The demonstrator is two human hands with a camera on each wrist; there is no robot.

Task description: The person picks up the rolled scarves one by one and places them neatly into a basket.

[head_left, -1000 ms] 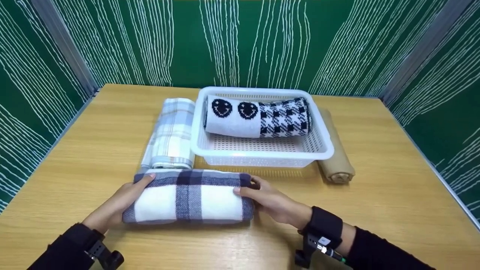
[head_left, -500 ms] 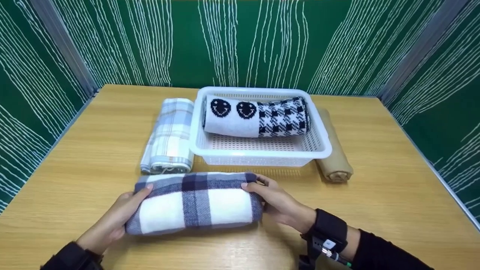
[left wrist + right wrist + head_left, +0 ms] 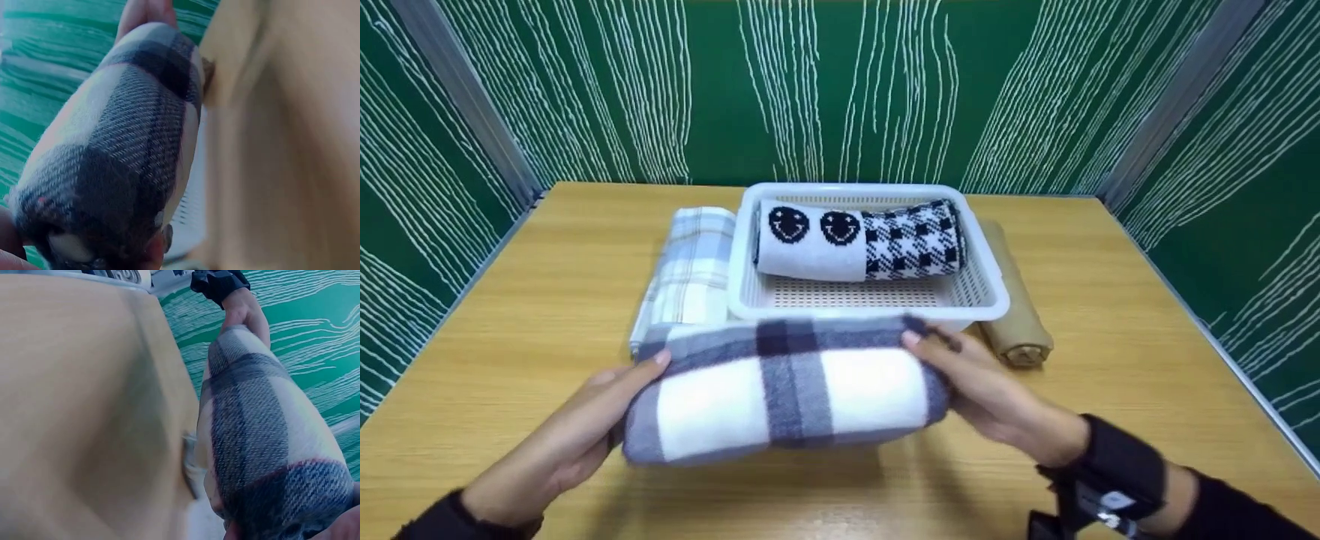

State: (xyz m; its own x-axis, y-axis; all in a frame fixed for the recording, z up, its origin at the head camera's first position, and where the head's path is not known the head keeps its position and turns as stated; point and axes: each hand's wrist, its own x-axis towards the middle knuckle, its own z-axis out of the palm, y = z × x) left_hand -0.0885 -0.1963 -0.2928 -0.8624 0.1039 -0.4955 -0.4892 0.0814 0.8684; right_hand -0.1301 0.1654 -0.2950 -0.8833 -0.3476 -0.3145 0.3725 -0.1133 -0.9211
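- Nearest: dark sleeves and wrist straps; left forearm cut off at the bottom edge, right one running out at the lower right corner.
- Left hand [image 3: 589, 409] clamped on the left end of the grey-and-white plaid roll [image 3: 791, 386], thumb over the top. Right hand [image 3: 994, 382] grips the other end likewise. Most other fingers hidden behind or under the cloth.
- Plaid roll held between both hands, apparently clear of the table [image 3: 1117, 375], shadow beneath; right end sits higher in the head view. Cannot tell whether that end is raised or just farther off.
- Risk, my judgement: support seems to be at the ends only, so the middle could sag or a layer unroll if one hand loosens. Underside out of sight in the head view.
- White basket [image 3: 847, 294] just beyond; its front wall mostly covered by the roll. If carried low, the roll could catch the rim and shove the basket.
- Pale plaid bundle [image 3: 690, 270] beside it, near end hidden; contact with the held roll unclear. A low left end could drag it.
- Tan roll [image 3: 1014, 300] at the basket's other side, partly masked.
- Black-and-white patterned roll [image 3: 825, 259] along the basket's far side; front space bare. A careless drop might knock it.
- Wrist views: table badly smeared.
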